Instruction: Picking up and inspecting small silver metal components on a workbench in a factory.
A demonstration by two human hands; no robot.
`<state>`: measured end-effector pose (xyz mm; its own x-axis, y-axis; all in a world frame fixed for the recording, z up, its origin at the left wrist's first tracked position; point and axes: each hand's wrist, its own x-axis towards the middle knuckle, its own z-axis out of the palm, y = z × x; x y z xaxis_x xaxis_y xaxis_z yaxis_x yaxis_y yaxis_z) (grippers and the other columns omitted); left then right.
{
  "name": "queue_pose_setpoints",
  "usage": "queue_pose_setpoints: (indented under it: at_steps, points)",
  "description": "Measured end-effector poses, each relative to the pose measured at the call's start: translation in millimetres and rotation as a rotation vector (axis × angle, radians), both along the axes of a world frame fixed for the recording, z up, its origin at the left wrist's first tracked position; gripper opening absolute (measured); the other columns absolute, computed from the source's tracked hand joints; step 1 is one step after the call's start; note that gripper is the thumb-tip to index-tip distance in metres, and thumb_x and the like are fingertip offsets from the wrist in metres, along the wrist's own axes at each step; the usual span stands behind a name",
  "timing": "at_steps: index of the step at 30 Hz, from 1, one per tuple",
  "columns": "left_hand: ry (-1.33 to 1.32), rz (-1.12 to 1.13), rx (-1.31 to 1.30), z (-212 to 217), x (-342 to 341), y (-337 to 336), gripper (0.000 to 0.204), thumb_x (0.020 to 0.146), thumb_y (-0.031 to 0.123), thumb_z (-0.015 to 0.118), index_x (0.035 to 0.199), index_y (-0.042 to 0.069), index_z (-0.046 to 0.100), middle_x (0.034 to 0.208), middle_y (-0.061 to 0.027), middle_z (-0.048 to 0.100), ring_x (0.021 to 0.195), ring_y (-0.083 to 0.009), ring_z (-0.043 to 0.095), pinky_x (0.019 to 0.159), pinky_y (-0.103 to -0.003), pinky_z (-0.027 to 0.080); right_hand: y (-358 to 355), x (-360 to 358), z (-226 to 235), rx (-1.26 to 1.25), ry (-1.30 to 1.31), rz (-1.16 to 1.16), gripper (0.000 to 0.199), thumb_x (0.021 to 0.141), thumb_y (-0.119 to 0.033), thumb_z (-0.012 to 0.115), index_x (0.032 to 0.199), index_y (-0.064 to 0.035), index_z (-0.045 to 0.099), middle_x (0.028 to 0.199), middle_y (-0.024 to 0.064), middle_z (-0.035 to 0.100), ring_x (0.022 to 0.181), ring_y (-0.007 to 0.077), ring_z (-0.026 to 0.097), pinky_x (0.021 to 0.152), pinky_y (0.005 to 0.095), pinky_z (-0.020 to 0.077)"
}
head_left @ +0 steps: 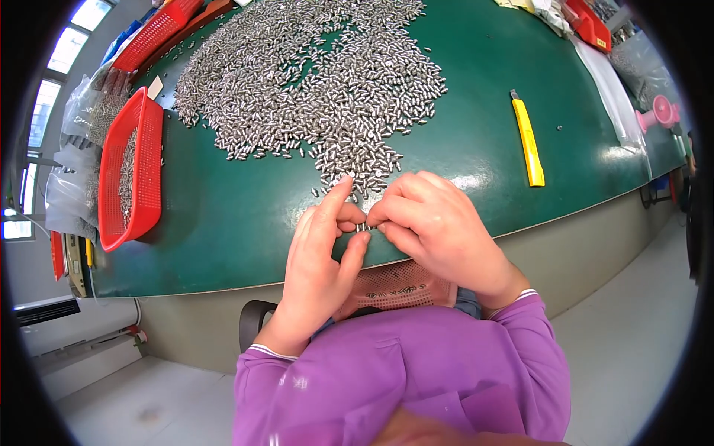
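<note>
A few small silvery metal pins [362, 227] are pinched in a short row between my two hands, just above the table's front edge. The thumb and a bent finger of my left hand [312, 241] close on them, while its index finger points up toward the pile. From the other side, the thumb and fingertips of my right hand [439, 223] press together at the row's right end. Beyond the fingers spreads a big heap of similar pins [297, 97], its narrow tail reaching close to my fingertips. My fingers partly cover the held pins.
A pink perforated basket [379, 277] holding some pins rests at my lap below the table edge. On the green table [230, 230], a red basket [152, 189] with pins stands left. A yellow utility knife [528, 145] lies right. Plastic bags [73, 182] line the left side.
</note>
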<state>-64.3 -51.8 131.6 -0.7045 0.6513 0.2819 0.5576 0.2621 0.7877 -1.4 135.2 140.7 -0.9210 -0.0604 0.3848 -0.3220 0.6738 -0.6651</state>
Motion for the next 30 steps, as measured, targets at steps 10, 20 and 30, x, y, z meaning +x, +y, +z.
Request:
queue_pose_setpoints:
  at_steps: [10,20,30]
  points:
    - [-0.053,0.009,-0.009,3,-1,-3,0.073,0.08,-0.008,0.068,0.147,0.003,0.04,0.1,-0.0078,0.065,0.093,-0.0223,0.061,0.082,-0.034,0.051,-6,0,-3,-0.077,0.048,-0.057,0.016,0.081,-0.004,0.068,0.096,-0.0074,0.064,0.088,0.0077,0.063,0.082,0.0298,0.058,0.076,0.041,0.0466]
    - [-0.075,0.026,-0.01,6,-1,1,0.067,0.08,-0.01,0.066,0.143,0.002,0.044,0.095,-0.0083,0.065,0.088,-0.0234,0.061,0.079,-0.036,0.051,-9,2,-3,0.032,0.061,-0.038,0.014,0.081,-0.009,0.071,0.093,-0.0058,0.064,0.084,0.0081,0.059,0.079,0.029,0.057,0.072,0.0403,0.0467]
    - [-0.081,-0.011,-0.005,3,-1,-3,0.071,0.078,-0.012,0.064,0.144,0.004,0.043,0.093,-0.0072,0.061,0.087,-0.0225,0.058,0.08,-0.036,0.05,-15,3,-4,0.0,0.043,-0.066,0.016,0.075,-0.006,0.074,0.084,-0.0073,0.061,0.08,0.0055,0.059,0.074,0.0262,0.056,0.067,0.0389,0.0454]
